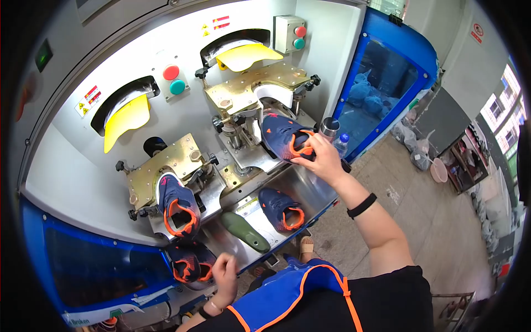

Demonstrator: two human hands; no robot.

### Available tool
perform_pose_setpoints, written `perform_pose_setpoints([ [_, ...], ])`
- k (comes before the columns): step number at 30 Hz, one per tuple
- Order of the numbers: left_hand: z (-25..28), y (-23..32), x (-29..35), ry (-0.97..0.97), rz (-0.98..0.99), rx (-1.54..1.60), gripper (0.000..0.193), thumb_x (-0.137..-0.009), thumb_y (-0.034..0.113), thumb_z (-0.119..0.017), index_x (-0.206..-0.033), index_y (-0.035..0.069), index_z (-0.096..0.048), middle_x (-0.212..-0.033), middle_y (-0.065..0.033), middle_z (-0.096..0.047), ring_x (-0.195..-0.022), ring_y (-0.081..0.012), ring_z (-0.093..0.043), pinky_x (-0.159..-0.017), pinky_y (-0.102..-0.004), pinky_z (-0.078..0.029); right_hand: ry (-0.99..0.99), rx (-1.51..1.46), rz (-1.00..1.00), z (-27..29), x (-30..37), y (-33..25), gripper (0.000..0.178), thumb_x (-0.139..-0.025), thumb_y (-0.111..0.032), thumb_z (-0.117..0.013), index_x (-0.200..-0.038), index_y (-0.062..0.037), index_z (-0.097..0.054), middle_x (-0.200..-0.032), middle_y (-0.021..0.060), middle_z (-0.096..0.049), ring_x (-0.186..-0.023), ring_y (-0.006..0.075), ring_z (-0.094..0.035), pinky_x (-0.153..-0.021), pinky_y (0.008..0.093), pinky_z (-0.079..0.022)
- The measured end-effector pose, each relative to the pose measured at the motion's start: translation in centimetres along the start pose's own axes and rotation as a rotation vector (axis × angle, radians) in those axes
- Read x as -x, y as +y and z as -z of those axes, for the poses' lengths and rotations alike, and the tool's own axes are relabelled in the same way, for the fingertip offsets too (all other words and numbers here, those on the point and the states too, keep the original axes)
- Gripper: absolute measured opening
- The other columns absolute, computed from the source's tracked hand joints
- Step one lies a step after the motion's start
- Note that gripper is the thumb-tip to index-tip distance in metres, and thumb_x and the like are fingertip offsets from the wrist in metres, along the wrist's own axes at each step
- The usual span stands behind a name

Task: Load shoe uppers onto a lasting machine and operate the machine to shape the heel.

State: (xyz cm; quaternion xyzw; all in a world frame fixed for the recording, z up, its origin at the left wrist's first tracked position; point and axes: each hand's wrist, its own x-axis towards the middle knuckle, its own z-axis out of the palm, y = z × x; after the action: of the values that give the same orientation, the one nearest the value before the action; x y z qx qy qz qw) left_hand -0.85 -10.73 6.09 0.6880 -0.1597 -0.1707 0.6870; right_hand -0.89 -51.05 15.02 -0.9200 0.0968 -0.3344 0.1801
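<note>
My right hand (322,159) pinches the orange-lined collar of a navy shoe upper (279,131), whose toe points into the right clamp station (257,83) of the machine. Low at the front, my left hand (224,273) is closed with its fingers curled and nothing visible in them. Beside it, dark shoe uppers with orange collars (188,263) sit at the machine's left front. Another navy upper (176,202) rests toe-in at the left clamp station (166,166). On the metal tray (319,191) lie a green shoe last (245,231) and one more navy upper (280,209).
Red and green buttons (174,80) are mounted between the yellow-flapped openings, with another button box (290,34) at upper right. A metal cup (329,127) and a blue-capped bottle (342,145) stand right of the right station. A blue-framed window panel (381,77) borders the machine.
</note>
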Motion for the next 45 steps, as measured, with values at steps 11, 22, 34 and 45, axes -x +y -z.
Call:
perform_pose_setpoints([
  [11, -19.4, 5.8, -18.6, -0.226, 0.375, 0.61, 0.045, -0.101, 0.042, -0.048, -0.125, 0.004, -0.051, -0.115, -0.0121, -0.063, -0.089, -0.0206, -0.067, -0.074, -0.0344, -0.056, -0.083, -0.046, 0.071, -1.3, -1.3, 0.8, 0.041, -0.074, -0.042, -0.077, -0.083, -0.0065, -0.057, -0.087, 0.0106, -0.059, -0.083, 0.0312, -0.06, -0.069, 0.0423, -0.05],
  [22, -23.5, 3.8, -21.2, -0.203, 0.307, 0.715, 0.043, -0.101, 0.045, -0.047, -0.11, 0.003, -0.056, -0.098, -0.0092, -0.068, -0.092, -0.018, -0.067, -0.083, -0.0344, -0.055, -0.146, -0.054, 0.137, -0.7, -3.1, 3.3, 0.036, -0.073, -0.037, -0.076, -0.081, -0.0068, -0.058, -0.084, 0.0093, -0.06, -0.079, 0.0302, -0.06, -0.067, 0.0412, -0.049],
  [34, -23.8, 4.7, -21.3, -0.128, 0.311, 0.678, 0.043, -0.101, 0.044, -0.048, -0.107, 0.003, -0.056, -0.091, -0.009, -0.069, -0.082, -0.017, -0.069, -0.075, -0.0316, -0.058, -0.201, -0.077, 0.122, -0.5, -3.8, 3.5, 0.04, -0.074, -0.042, -0.075, -0.079, -0.0072, -0.057, -0.081, 0.0096, -0.061, -0.079, 0.0316, -0.061, -0.068, 0.0426, -0.05],
  [45, -22.7, 5.6, -21.0, 0.031, 0.388, 0.463, 0.044, -0.098, 0.044, -0.053, -0.102, 0.0, -0.051, -0.078, -0.005, -0.058, -0.068, -0.0177, -0.068, -0.062, -0.0283, -0.06, -0.088, -0.097, 0.219, 2.3, -4.5, 1.0, 0.034, -0.08, -0.034, -0.07, -0.099, -0.0062, -0.063, -0.104, 0.0106, -0.059, -0.1, 0.0296, -0.057, -0.077, 0.0412, -0.05],
])
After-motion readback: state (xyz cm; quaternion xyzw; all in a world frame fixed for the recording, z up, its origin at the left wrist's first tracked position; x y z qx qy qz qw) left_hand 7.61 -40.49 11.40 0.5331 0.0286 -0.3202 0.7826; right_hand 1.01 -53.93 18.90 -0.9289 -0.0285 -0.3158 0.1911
